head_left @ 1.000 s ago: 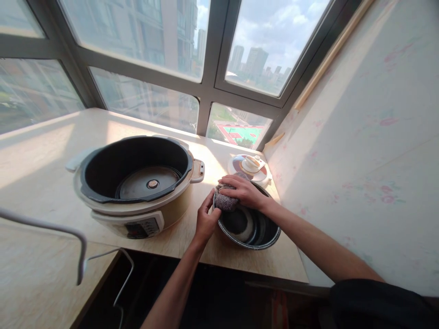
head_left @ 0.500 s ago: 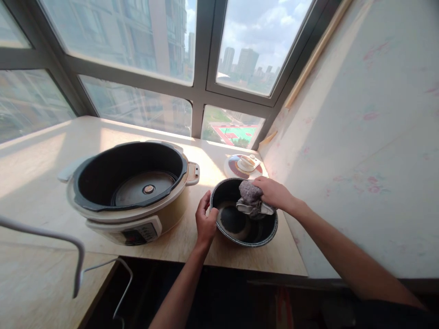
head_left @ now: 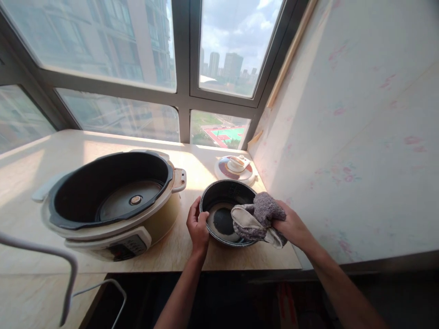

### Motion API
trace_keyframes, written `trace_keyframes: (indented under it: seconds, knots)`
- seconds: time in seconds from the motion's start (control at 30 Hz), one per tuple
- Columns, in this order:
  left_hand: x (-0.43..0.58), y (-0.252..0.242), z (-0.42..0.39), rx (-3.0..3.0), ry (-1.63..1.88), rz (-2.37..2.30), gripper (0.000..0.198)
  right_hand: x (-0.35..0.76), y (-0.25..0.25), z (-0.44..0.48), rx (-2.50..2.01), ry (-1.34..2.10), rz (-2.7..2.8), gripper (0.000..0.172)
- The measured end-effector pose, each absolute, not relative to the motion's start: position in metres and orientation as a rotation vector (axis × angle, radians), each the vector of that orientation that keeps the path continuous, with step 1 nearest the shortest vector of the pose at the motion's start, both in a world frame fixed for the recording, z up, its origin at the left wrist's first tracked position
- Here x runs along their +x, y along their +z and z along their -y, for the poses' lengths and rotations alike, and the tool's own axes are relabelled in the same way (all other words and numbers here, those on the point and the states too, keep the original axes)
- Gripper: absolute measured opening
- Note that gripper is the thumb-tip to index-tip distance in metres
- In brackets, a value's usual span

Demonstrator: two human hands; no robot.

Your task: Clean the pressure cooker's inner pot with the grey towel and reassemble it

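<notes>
One pot (head_left: 222, 221) on the bench (head_left: 274, 260) is clamped on its left side by the left hand (head_left: 199, 226), rag (head_left: 262, 214) gripped by the right hand (head_left: 292, 225) over the opposite side; pot should be braced, rag pressed flat.

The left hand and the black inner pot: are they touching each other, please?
Touching. The head view shows the left hand holding the black inner pot at its side, with the thumb on the rim.
</notes>
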State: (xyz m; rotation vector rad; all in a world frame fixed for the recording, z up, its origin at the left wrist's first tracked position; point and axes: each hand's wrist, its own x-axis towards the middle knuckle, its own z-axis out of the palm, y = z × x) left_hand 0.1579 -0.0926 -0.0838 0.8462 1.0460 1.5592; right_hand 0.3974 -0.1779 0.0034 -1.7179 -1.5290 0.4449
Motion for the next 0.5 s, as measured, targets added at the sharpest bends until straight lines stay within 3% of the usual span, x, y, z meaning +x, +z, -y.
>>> trace_keyframes:
  seconds: [0.17,0.5]
  knots:
    - [0.160,-0.084,0.093,0.851,1.603,-1.053,0.047,0.353,-0.007,0.204,-1.647,0.357,1.420,0.037]
    - [0.160,-0.088,0.095,0.938,1.599,-1.046,0.042,0.289,-0.016,0.204,-1.441,0.163,1.521,0.055]
